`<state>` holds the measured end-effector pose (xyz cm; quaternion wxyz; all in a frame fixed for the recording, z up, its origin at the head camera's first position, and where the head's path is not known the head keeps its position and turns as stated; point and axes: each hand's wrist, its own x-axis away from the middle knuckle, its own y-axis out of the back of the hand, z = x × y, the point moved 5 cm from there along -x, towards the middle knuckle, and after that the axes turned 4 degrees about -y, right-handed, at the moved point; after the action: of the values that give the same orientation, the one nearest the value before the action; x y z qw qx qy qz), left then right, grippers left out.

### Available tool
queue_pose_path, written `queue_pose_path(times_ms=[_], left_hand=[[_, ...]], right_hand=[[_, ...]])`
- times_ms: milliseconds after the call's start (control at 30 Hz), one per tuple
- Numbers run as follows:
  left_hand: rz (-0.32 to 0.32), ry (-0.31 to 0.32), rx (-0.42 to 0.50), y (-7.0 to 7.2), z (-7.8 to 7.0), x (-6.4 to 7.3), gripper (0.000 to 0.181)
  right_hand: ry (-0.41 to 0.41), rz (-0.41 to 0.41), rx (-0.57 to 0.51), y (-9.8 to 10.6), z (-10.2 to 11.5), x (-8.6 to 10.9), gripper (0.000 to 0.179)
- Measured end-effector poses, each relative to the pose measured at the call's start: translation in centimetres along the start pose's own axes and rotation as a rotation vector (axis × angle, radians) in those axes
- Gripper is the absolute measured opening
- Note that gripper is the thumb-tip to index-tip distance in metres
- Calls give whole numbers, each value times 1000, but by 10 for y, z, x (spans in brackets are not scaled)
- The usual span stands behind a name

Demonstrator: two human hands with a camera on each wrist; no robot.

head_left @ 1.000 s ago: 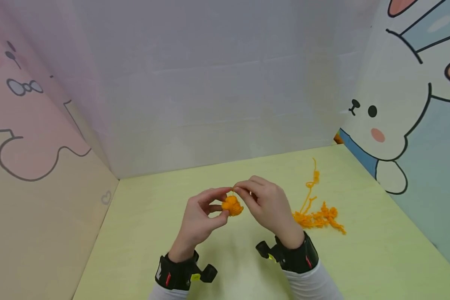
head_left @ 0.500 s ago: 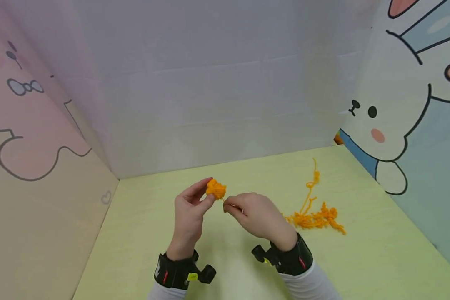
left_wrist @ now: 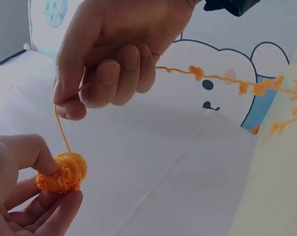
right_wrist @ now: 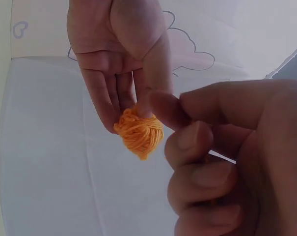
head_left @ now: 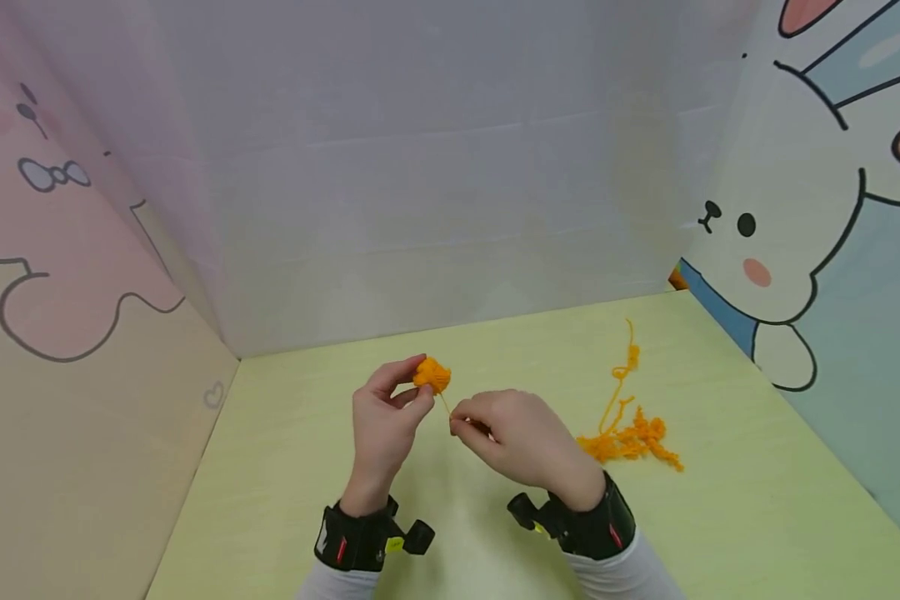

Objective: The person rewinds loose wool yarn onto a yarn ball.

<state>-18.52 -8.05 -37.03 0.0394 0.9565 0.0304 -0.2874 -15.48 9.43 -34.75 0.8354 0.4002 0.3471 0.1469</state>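
A small ball of orange yarn [head_left: 432, 376] is pinched between the thumb and fingers of my left hand [head_left: 384, 421]. From the ball a thin strand of yarn [left_wrist: 63, 132] runs to my right hand [head_left: 521, 437], which pinches it between thumb and forefinger. In the left wrist view the strand passes on through the curled right fingers and stretches away to the right, with small knotted tufts along it. The right wrist view shows windings wrapped side by side on the ball [right_wrist: 141, 133], with the left fingertips along its upper edge.
A loose tangle of orange yarn [head_left: 630, 440] lies on the pale yellow-green table [head_left: 285, 450], right of the right hand. One yarn tail [head_left: 621, 375] reaches toward the back edge. Printed panels with cartoon animals stand left and right, and a pale sheet [head_left: 450, 183] hangs behind.
The left hand has turned and moved left with the ball. My right hand has dropped from above the ball to its lower right, drawing the strand with it. The tangle has shifted slightly.
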Motion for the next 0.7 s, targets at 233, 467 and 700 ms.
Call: queue_pose_path(times_ms=[233, 467, 700], left_hand=[[237, 24, -99, -12, -17, 3, 39], [407, 37, -107, -22, -39, 7, 55], [476, 12, 6, -20, -21, 10, 66]], right_hand=[[-9, -204, -20, 15, -8, 1, 11], [3, -283, -6, 18, -18, 0, 8], [-6, -266, -34, 15, -22, -2, 8]])
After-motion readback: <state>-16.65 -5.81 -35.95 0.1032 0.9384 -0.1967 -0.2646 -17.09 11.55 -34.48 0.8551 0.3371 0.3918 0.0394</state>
